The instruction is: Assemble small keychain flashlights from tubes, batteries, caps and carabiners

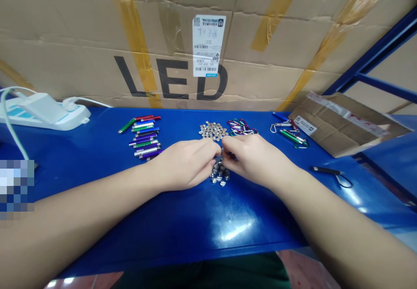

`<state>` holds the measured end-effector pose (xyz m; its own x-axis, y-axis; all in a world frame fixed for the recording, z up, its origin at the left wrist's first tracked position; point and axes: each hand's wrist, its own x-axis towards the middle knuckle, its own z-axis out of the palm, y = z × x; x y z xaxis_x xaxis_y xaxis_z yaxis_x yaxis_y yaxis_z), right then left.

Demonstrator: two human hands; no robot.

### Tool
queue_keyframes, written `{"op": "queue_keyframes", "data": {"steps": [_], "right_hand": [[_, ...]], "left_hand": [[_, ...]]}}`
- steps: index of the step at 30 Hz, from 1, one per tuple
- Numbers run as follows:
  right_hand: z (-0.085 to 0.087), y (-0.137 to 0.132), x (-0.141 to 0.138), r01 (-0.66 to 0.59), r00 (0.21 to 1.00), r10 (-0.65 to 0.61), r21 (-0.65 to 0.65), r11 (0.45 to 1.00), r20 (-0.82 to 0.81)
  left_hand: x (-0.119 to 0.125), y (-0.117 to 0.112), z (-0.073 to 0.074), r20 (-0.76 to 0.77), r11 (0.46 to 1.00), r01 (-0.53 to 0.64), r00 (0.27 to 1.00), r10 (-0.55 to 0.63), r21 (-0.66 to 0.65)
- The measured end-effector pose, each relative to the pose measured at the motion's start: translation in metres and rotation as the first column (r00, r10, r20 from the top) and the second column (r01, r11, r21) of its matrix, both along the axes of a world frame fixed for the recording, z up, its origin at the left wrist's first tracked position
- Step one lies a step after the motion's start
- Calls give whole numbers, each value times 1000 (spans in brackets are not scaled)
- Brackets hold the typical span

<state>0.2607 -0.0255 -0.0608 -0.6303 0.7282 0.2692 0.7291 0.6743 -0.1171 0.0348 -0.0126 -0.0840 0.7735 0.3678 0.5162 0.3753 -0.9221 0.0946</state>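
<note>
My left hand and my right hand meet over the middle of the blue table, fingertips pinched close together. Whatever lies between the fingers is hidden or too small to name. Just beneath them is a small heap of shiny metal caps, partly covered by the hands. Beyond the fingers spreads a pile of round silvery button cells. Several coloured carabiners lie behind my right hand. Left of my left hand is a row of slim coloured metal tubes, resembling mini torches; my wrist overlaps the nearest ones.
A large cardboard box stands along the back of the blue table. At left lies a white power strip with cables. On the right are tubes with carabiners, a black tube with a loop and a small carton.
</note>
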Motion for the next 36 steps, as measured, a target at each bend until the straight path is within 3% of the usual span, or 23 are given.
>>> {"op": "queue_keyframes", "data": {"steps": [4, 8, 15, 19, 24, 29, 36], "right_hand": [[4, -2, 0, 15, 1000, -17, -121, 993, -17], [6, -1, 7, -119, 989, 92, -259, 959, -111], [12, -1, 23, -184, 973, 153, -186, 965, -171], [16, -2, 26, -179, 963, 138, -164, 970, -233], [19, 4, 35, -120, 944, 58, -176, 977, -326], [12, 24, 65, 35, 969, -91, -235, 971, -230], [-6, 46, 87, 245, 957, -287, -424, 872, -38]], "left_hand": [[-2, 1, -1, 96, 987, 58, 994, -44, -152], [-3, 3, -5, 144, 973, 48, 989, -15, -226], [-2, 6, -8, 367, 987, 123, 927, -78, -101], [-2, 6, -8, 439, 975, 186, 891, -114, -124], [-1, 6, -10, 488, 969, 157, 872, -45, -190], [-2, 8, -8, 460, 985, 50, 887, 32, -165], [-4, 9, -5, 423, 993, 1, 905, 50, -119]]}}
